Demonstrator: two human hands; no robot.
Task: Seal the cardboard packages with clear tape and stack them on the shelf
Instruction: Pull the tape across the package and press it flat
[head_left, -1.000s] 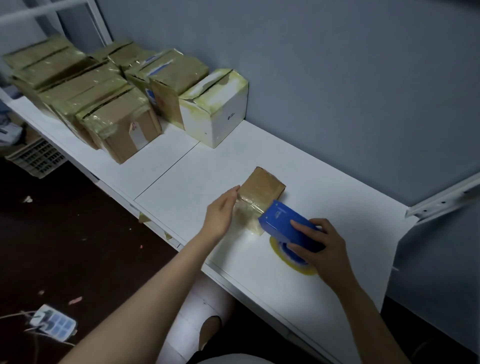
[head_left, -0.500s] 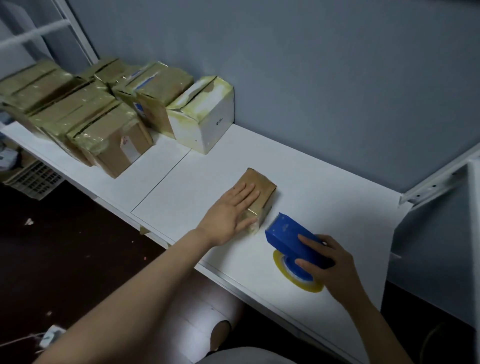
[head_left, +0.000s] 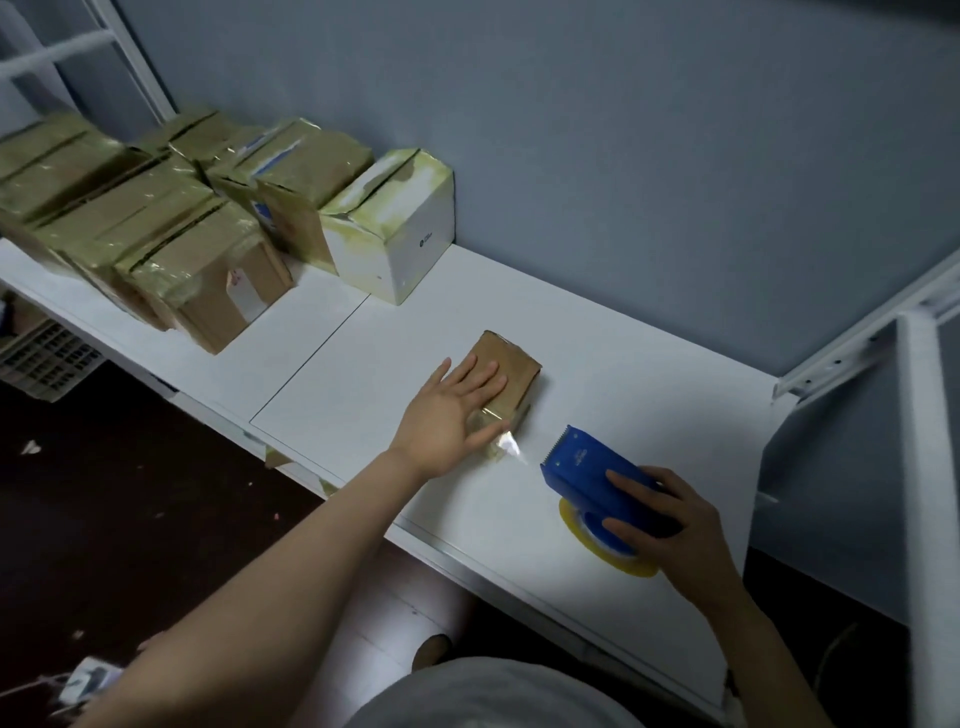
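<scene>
A small flat cardboard package (head_left: 511, 366) lies on the white shelf (head_left: 395, 332), with shiny clear tape across its near end. My left hand (head_left: 451, 413) presses flat on it, fingers straight. To the right, my right hand (head_left: 670, 525) grips a blue tape dispenser (head_left: 584, 470) with a yellowish roll of tape (head_left: 597, 543) under it. The dispenser's toothed edge sits a short way from the package's near corner, with a loose shiny end of tape (head_left: 509, 446) sticking out at that corner.
Several taped cardboard boxes (head_left: 197, 280) and a white box (head_left: 395, 234) stand in rows at the shelf's left end against the grey wall. A white metal frame post (head_left: 919, 467) rises at the right. A plastic crate (head_left: 47, 358) sits below left on the dark floor.
My left hand went from holding the tilted package's edge to pressing flat on top of it. My right hand drew the dispenser away to the right, off the package.
</scene>
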